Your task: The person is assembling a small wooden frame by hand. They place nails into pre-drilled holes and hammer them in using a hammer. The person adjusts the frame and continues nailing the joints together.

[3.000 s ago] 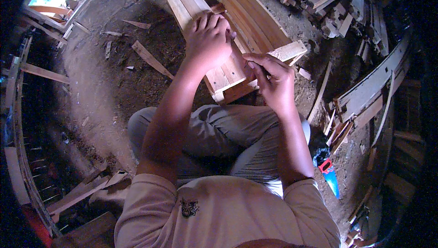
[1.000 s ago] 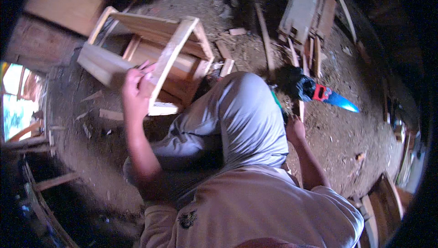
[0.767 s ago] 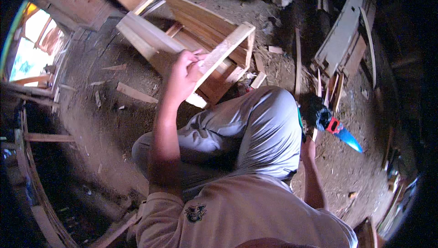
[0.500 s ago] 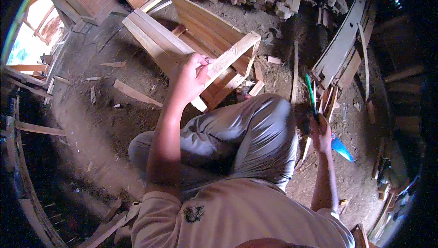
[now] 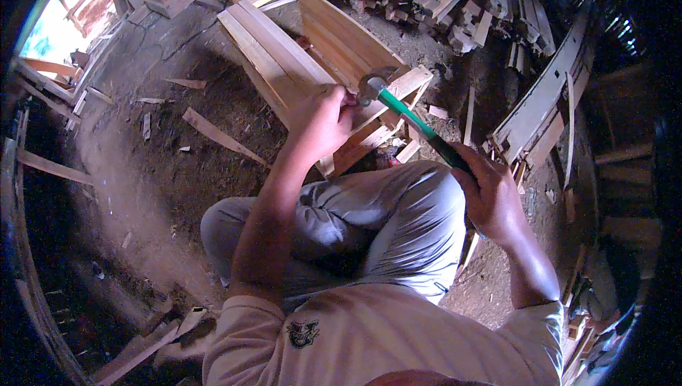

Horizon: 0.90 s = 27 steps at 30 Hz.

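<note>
hammer (image 5: 412, 116) and right hand (image 5: 494, 190) have come across from out beside the right knee: half a second ago the tool stood up well clear of the work, and now it slants in over the lap side, its metal head hanging at the near end of the wooden crate (image 5: 264, 38). the right hand is closed round the dark lower part of the handle, with the green shaft running up and to the left from the fist. meanwhile the left hand (image 5: 320, 124) has stayed by the near end of the crate, its fingers bunched at the end rail (image 5: 410, 84), right next to the hammer head; whether they pinch something small, such as a nail, i cannot tell, and whether head and fingers touch is also unclear

the crate itself seems to have kept its place, on the ground just beyond the folded legs in grey trousers (image 5: 419, 205), open side up, its long planks leading away from the person. what the change means, as i judge it, is that tool and fingertips now share one spot, so the work has passed from fetching the hammer to lining it up. the fingers look to be the thing most at risk there, being so near the metal
</note>
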### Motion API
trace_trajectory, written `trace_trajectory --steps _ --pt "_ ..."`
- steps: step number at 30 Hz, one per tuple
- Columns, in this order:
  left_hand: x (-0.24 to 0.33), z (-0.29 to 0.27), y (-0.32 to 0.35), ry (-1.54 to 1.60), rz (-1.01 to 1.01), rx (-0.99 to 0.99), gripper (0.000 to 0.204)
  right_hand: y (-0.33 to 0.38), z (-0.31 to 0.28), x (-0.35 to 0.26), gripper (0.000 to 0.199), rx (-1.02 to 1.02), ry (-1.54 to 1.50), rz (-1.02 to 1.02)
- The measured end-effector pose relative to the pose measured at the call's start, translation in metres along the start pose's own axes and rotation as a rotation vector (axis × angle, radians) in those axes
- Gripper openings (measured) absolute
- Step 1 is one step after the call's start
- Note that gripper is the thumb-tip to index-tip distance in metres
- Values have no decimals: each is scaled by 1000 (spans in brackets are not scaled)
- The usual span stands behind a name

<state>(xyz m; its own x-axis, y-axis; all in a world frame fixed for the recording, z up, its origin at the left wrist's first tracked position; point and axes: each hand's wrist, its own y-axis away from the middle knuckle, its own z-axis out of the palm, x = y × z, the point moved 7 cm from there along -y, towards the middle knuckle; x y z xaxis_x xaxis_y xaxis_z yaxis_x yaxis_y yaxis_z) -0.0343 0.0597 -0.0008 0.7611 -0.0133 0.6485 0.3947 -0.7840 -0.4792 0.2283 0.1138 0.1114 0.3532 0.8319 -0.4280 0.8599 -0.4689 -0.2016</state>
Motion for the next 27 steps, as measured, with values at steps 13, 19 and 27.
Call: trace_trajectory --steps 13,19,27 --pt "-21 12 5 136 -12 10 11 0 -4 -3 34 184 2 50" --pt "-10 5 2 -22 -75 -67 11 5 14 1 36 61 64 0" --pt "-12 8 3 61 -19 -34 14 7 7 -8 35 206 18 30"
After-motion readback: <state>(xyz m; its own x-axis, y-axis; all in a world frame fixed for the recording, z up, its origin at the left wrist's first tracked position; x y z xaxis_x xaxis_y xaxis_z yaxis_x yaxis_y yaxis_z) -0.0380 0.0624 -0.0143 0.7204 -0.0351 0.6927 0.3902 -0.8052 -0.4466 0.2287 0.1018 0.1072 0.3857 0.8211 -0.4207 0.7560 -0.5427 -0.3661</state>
